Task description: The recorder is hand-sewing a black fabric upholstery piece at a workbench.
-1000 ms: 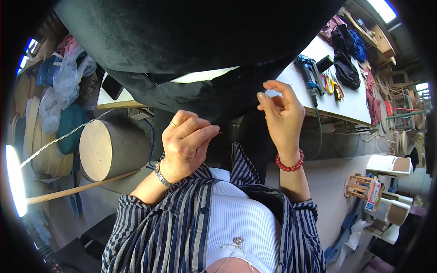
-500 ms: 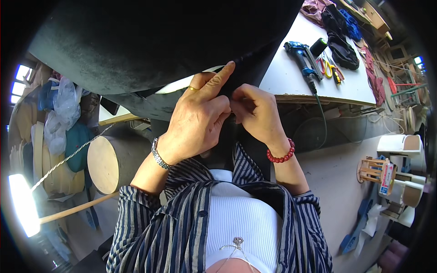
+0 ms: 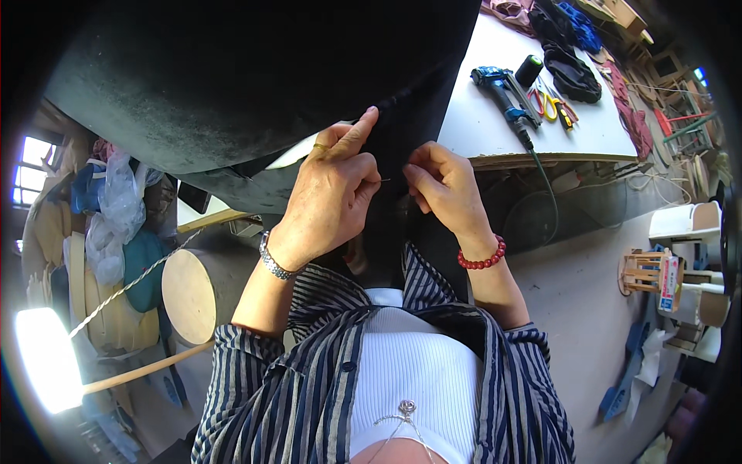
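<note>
A large dark green-black fabric piece [image 3: 232,85] fills the upper left and hangs down over the table edge in front of me. My left hand [image 3: 328,197] presses on its hanging fold, index finger stretched upward, a thin needle pinched at the fingertips. My right hand [image 3: 440,189], with a red bead bracelet on the wrist, pinches the same dark fold just to the right. The two hands sit close together, almost touching.
A white table [image 3: 479,124] carries a blue power tool [image 3: 502,93] with a cord, scissors with yellow handles [image 3: 553,104] and dark cloth [image 3: 572,69]. A round wooden cylinder [image 3: 193,294] stands at lower left, plastic bags [image 3: 116,209] beyond it. A small wooden rack [image 3: 645,274] stands on the floor at right.
The hands, apart a second ago, came together on the fabric fold. My left index finger now points up and the view has shifted slightly.
</note>
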Tool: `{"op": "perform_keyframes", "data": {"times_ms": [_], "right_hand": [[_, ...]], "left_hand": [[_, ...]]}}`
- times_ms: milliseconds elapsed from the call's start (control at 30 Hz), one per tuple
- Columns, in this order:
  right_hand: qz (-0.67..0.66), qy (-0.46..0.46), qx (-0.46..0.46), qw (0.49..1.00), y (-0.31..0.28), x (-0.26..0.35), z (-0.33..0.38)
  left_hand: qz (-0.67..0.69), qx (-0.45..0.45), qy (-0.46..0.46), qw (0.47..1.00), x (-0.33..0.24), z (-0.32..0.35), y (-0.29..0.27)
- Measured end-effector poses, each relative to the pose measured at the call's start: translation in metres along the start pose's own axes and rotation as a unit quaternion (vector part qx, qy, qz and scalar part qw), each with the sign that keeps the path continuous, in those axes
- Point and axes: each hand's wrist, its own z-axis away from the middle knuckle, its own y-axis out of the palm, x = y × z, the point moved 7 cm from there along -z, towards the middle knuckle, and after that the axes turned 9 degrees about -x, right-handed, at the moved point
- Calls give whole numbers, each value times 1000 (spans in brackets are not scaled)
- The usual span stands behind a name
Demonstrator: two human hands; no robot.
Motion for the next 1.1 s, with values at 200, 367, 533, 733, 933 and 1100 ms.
{"op": "perform_keyframes", "data": {"times_ms": [200, 367, 533, 733, 933, 1100], "right_hand": [[-7, 32, -53, 998, -17, -16, 6], [-5, 37, -60, 998, -23, -30, 14], [-3, 32, -57, 998, -35, -35, 18], [-9, 56, -57, 997, -71, -37, 33], [97, 54, 25, 994, -94, 4, 73], [159, -21, 102, 982, -42, 29, 92]], "left_hand": [[7, -19, 4, 1000, 5, -2, 5], [3, -25, 2, 1000, 4, -2, 4], [9, -31, -8, 999, 8, 2, 3], [88, -166, 23, 982, 3, 16, -14], [532, 46, -233, 813, -4, 64, 30], [702, 140, -207, 667, -45, 58, 51]]}}
